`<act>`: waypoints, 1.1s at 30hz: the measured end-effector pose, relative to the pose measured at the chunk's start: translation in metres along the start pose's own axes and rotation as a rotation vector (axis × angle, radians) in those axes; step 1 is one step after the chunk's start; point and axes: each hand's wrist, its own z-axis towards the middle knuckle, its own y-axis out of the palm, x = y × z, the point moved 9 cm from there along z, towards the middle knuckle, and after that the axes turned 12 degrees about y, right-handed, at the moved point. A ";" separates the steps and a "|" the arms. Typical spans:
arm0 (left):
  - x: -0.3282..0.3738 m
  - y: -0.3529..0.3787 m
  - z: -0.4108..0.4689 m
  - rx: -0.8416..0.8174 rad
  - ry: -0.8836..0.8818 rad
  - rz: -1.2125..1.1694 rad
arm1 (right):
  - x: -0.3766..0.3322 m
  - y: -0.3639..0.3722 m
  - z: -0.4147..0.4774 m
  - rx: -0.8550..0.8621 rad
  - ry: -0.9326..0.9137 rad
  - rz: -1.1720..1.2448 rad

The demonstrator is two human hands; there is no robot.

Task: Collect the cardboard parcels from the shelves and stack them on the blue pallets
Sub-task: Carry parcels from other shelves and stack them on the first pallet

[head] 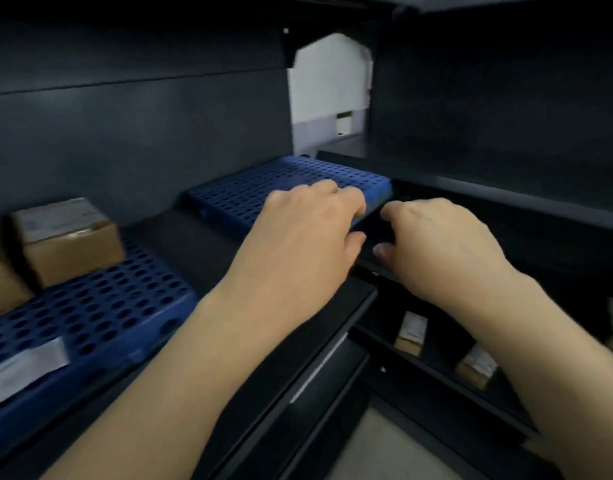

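Head view: left hand [305, 233] and right hand [440, 237], both palm-down with fingers loosely curled, holding nothing, hover near the corner of the far blue pallet [263, 188]; two cardboard parcels [67, 237] sit on the near blue pallet [86, 317] at left; smaller parcels [410, 332] stand on the lower shelf [436, 372] at right. Judged light, stiff, crushable at corners; best gripped on opposite side faces.
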 end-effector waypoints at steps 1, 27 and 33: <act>0.017 0.011 0.014 -0.010 0.038 -0.021 | 0.028 0.001 -0.002 -0.015 0.056 -0.005; 0.078 0.358 0.163 -0.400 -0.044 -0.280 | 0.303 0.169 0.029 -0.292 0.391 0.012; 0.018 0.437 0.199 -0.487 -0.102 -0.196 | 0.320 0.226 0.072 -0.371 0.483 0.002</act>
